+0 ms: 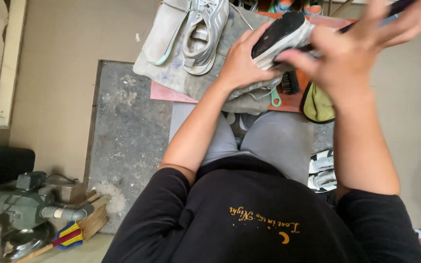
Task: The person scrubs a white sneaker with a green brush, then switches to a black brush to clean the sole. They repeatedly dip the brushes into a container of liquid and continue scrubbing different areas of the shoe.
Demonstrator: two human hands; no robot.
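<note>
My left hand (242, 61) grips a pale grey sneaker (281, 36), turned so its black sole faces up. My right hand (361, 41) is blurred and held over the shoe's toe end, closed on a thin dark tool (398, 7) whose tip I cannot make out. The other grey sneaker (204, 34) lies on a dirty grey cloth (171, 73) to the left, beside a pale insole (164, 29). A dark brush (290, 83) lies below the held shoe.
A reddish board (171, 93) lies under the cloth. A yellow-green cloth (317, 104) sits to the right of my knees. A grey pump and pipe (25, 204) and a striped brush (68, 236) stand at lower left. Black-and-white shoes (322, 170) lie by my right thigh.
</note>
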